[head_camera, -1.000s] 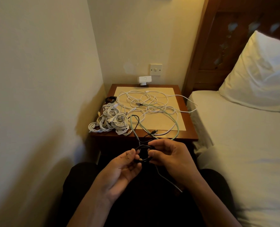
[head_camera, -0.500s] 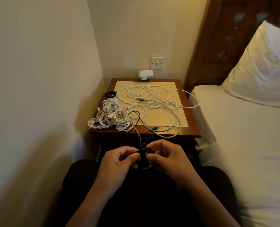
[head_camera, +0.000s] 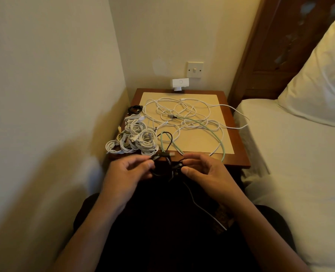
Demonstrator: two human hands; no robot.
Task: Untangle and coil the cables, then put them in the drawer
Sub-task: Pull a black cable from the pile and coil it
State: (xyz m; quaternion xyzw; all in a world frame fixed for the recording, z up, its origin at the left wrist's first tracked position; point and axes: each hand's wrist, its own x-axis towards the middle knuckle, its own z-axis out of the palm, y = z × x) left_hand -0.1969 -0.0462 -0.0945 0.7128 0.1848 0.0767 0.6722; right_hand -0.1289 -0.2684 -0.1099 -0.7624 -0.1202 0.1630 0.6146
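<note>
My left hand (head_camera: 130, 171) and my right hand (head_camera: 203, 171) both pinch a thin black cable (head_camera: 166, 169) just in front of the bedside table (head_camera: 239, 154). The black cable forms small loops between my fingers, and one strand rises onto the table. A loose tangle of white cables (head_camera: 182, 114) lies spread over the tabletop. A pale green cable (head_camera: 213, 134) runs through that tangle. Several coiled white cables (head_camera: 135, 138) are piled at the table's left edge. A small coiled black cable (head_camera: 135, 109) lies behind them. No drawer shows.
A wall stands close on the left. A bed (head_camera: 300, 173) with a pillow (head_camera: 323, 79) lies on the right. A white cable end hangs off the table toward the bed. A white device (head_camera: 180, 84) sits at the table's back under a wall switch (head_camera: 195, 69).
My hands have risen toward the table's front edge and moved slightly apart, spreading the black cable loops. The camera has tilted down a little.
</note>
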